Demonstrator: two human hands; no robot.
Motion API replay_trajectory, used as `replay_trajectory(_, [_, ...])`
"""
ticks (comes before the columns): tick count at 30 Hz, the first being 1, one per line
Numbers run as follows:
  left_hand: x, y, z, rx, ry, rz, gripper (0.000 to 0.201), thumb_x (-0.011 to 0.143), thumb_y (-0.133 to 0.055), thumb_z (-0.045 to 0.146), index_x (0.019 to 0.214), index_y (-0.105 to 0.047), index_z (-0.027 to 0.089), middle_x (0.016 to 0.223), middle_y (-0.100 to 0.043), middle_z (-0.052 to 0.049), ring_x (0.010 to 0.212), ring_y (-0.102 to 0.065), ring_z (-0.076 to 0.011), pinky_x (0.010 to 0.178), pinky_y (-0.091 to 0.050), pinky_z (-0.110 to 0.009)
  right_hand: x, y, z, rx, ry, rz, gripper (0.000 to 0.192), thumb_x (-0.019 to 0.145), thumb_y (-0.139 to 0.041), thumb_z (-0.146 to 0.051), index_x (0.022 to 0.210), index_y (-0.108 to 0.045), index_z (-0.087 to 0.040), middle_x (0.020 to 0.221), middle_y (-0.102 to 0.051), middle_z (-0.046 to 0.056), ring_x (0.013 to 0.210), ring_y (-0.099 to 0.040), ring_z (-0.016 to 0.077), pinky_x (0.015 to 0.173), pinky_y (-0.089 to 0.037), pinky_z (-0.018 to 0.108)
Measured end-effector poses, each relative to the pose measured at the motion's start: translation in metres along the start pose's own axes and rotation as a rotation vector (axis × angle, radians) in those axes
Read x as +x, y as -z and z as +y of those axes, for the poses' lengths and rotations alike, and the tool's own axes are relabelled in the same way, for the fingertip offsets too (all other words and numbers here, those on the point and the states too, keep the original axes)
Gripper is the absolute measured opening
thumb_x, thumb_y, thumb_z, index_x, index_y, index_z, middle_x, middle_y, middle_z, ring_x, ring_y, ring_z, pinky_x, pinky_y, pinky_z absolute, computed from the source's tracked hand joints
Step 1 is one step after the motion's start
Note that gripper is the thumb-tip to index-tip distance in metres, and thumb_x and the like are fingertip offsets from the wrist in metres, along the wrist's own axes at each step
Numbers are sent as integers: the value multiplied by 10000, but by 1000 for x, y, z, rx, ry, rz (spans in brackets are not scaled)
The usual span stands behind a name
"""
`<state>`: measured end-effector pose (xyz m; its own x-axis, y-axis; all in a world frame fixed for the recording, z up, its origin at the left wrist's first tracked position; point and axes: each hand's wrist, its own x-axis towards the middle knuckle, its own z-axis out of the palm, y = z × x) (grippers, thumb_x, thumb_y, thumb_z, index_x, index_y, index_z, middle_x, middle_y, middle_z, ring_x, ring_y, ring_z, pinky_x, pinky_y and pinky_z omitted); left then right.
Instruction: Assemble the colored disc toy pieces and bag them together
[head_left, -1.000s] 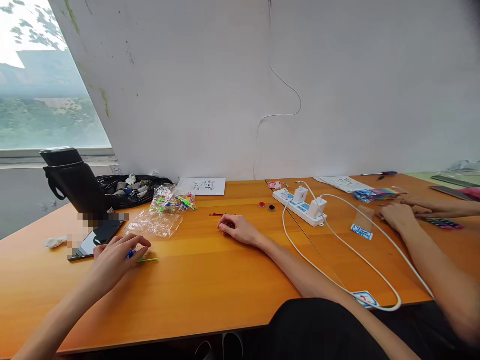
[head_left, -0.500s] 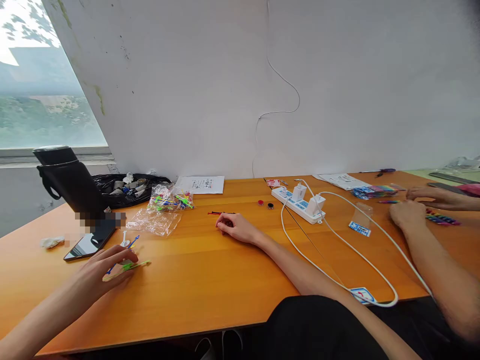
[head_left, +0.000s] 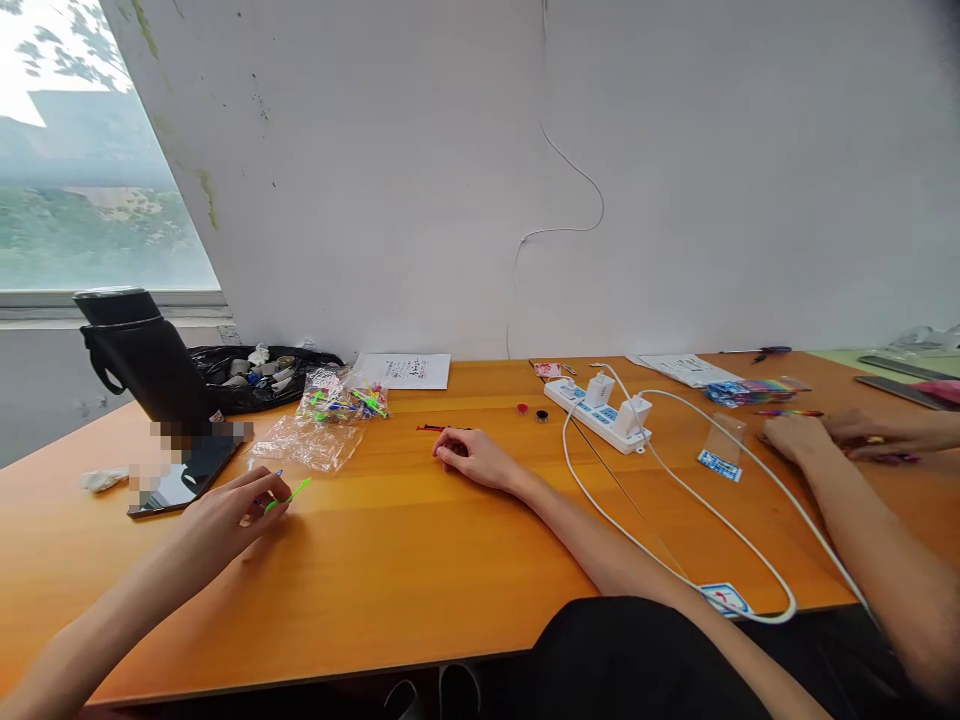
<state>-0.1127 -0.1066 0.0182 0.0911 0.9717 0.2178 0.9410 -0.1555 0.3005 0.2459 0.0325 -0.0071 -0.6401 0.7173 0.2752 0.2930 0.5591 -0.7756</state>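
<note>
Above the left part of the table, my left hand (head_left: 244,505) has its fingers closed on a thin green plastic arrow (head_left: 300,491), whose pointed end sticks out to the right. A blue tip (head_left: 280,472) shows just behind these fingers; the rest of it is mostly hidden. My right hand (head_left: 476,457) rests on the tabletop, its fingers loosely curled with nothing visible in them. Just behind its knuckles lies a thin red and black piece (head_left: 429,428), partly covered by the hand.
A clear bag of colourful plastic pieces (head_left: 330,405) lies behind my left hand, near a black bottle (head_left: 139,350) and a phone (head_left: 169,490). A power strip (head_left: 592,418) with looping white cables stands right of centre. Another person's hands (head_left: 799,435) work at the right.
My left hand has closed its fingers and lifted slightly, tilting the green arrow upward. My right hand has stayed put. The other person's hands have shifted.
</note>
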Motion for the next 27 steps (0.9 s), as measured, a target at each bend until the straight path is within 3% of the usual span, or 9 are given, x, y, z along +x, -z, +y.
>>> replay_trajectory(5, [11, -5, -5, 17, 11, 38, 416, 858, -495, 606, 870, -681, 235, 958, -720, -62, 890, -689, -247, 784, -513, -310, 1, 0, 1, 17, 10, -5, 178, 945, -558, -344, 943, -642, -188, 740, -673, -1, 696, -616, 131, 705, -454, 251])
replay_trajectory(10, [11, -3, -6, -60, 125, -14, 425, 857, -489, 625, 906, -665, 241, 863, -746, -47, 806, -707, -242, 701, -520, -298, 1, -1, 3, 31, 15, -3, 162, 944, -558, -333, 939, -639, -193, 730, -670, -6, 694, -612, 132, 704, -455, 251])
replay_trajectory(27, [10, -12, 4, -211, 119, -9, 441, 886, -493, 621, 1096, -616, 252, 1022, -751, -54, 840, -738, -228, 753, -559, -300, 0, 0, 0, 22, 16, -5, 165, 946, -549, -328, 943, -642, -191, 730, -666, -5, 692, -605, 131, 690, -448, 249])
